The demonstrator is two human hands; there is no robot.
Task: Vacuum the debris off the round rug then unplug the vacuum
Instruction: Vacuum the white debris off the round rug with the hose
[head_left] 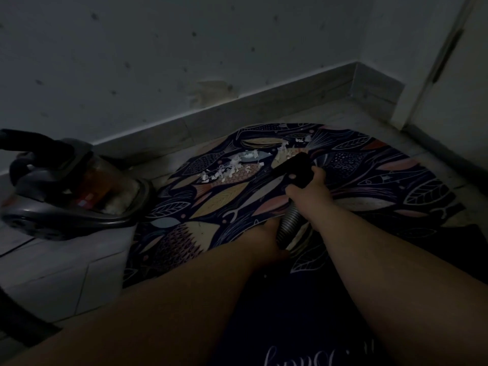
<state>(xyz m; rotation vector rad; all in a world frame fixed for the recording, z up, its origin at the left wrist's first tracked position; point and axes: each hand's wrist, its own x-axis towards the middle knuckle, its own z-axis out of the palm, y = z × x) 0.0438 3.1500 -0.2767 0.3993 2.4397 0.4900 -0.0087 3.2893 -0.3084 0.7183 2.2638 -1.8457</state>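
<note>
White paper scraps (232, 167) lie on the round rug (369, 180) just beyond the black nozzle (293, 167), clamped in the right hand (309, 191) while the left hand (264, 239) grips the ribbed hose (289, 223); suction may lift the rug.

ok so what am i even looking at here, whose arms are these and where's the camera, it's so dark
There is no machine here, just a person. One camera sits on their head and looks forward and down, so the two bare arms rising from the bottom edge are their own. The right hand grips the black nozzle of a vacuum, which points at white scraps lying on a round rug with a fish pattern. The left hand lies against the ribbed hose just behind the nozzle; the dim light hides whether it grips. The vacuum's body sits on the tiled floor to the left, near the wall.
</note>
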